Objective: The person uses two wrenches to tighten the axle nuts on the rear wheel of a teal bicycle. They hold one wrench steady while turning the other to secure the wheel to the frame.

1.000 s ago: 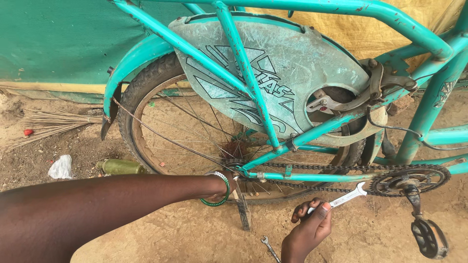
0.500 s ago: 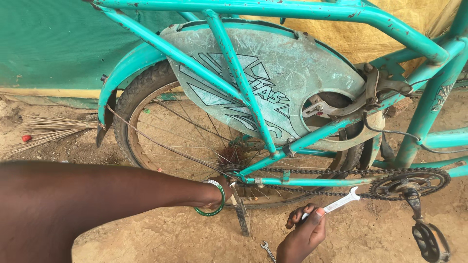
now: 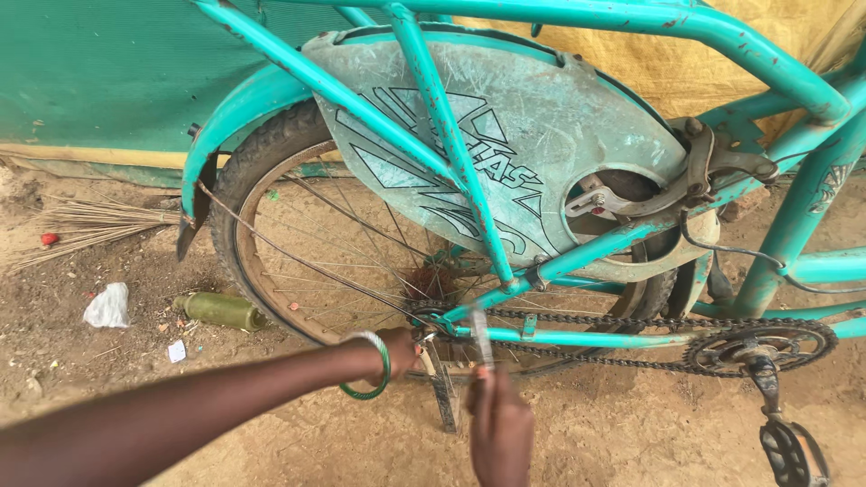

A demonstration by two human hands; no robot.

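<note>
Fingers of left hand [image 3: 401, 350] hidden behind the rear hub [image 3: 431, 316], grip unclear (green bangle [image 3: 368, 365] on wrist). Right hand [image 3: 499, 428] has risen since half a second ago; its fingers now hold the spanner [image 3: 482, 338] upright at the axle, earlier angled low. Kickstand [image 3: 444, 390] stands between both hands. Chain [image 3: 631, 317] runs right toward the pedal [image 3: 787, 451].

Sunlit dirt ground [image 3: 631, 433], green tarp wall [image 3: 99, 81], yellow cloth [image 3: 704, 63] behind.

Your hands at the rear hub of a teal bicycle [image 3: 631, 77]
Your left hand [image 3: 401, 350] touches the axle; your right hand [image 3: 499, 431] raises a spanner [image 3: 482, 341]
</note>
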